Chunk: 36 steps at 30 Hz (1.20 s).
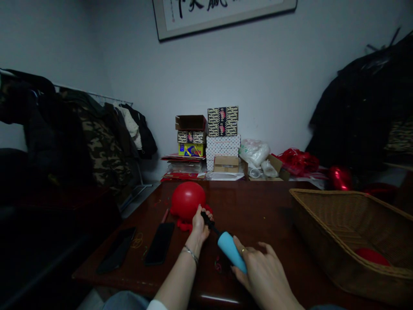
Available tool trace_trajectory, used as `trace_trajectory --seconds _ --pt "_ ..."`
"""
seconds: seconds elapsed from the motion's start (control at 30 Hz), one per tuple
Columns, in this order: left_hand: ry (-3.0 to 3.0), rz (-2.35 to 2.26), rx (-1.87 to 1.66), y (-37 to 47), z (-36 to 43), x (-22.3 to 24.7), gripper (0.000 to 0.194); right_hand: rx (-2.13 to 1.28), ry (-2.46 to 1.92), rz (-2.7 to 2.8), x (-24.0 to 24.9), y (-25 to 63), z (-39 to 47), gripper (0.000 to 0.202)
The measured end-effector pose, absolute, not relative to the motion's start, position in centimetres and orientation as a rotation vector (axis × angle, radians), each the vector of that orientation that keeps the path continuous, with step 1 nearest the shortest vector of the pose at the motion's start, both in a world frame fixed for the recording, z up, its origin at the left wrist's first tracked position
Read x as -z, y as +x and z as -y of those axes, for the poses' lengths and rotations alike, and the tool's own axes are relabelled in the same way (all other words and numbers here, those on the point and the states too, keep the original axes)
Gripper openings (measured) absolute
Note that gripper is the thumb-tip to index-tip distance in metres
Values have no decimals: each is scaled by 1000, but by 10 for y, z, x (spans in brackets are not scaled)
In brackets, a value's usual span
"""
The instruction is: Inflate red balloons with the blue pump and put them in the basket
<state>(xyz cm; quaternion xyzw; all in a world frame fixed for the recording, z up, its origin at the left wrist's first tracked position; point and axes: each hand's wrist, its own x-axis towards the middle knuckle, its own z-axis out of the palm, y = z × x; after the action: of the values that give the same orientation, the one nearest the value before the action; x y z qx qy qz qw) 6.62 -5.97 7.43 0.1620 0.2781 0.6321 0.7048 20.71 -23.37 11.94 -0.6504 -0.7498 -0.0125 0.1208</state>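
Observation:
A red balloon [188, 200], partly inflated, sits above the dark wooden table, with small limp red pieces bunched beneath it. My left hand [200, 224] is closed around the balloon's neck at the black nozzle of a light blue hand pump [230, 249]. The neck itself is hidden by the fingers. My right hand [266, 273] grips the pump's blue barrel, thumb and fingers on either side. Between the barrel and my left hand the black front end of the pump shows.
Left of my arm lie two dark phones [159, 243] and some yellow rubber bands [137, 241]. A wicker basket [322, 241] holding a red balloon [372, 256] stands at the right. Stacked boxes [222, 146] line the table's far side, beside plastic bags [254, 151]. Clothes hang at both sides.

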Motion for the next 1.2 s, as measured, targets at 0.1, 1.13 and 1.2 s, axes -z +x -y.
trace_trajectory --seconds 0.1,1.13,1.2 --pt "366 -612 -1390 73 64 -71 29 61 -1901 2176 -117 202 223 55" --pt "291 -613 -1457 56 45 -79 34 -58 -1739 2202 -82 254 261 55" --pt "286 -590 -1470 57 46 -80 35 -59 -1755 2195 -81 254 261 57"
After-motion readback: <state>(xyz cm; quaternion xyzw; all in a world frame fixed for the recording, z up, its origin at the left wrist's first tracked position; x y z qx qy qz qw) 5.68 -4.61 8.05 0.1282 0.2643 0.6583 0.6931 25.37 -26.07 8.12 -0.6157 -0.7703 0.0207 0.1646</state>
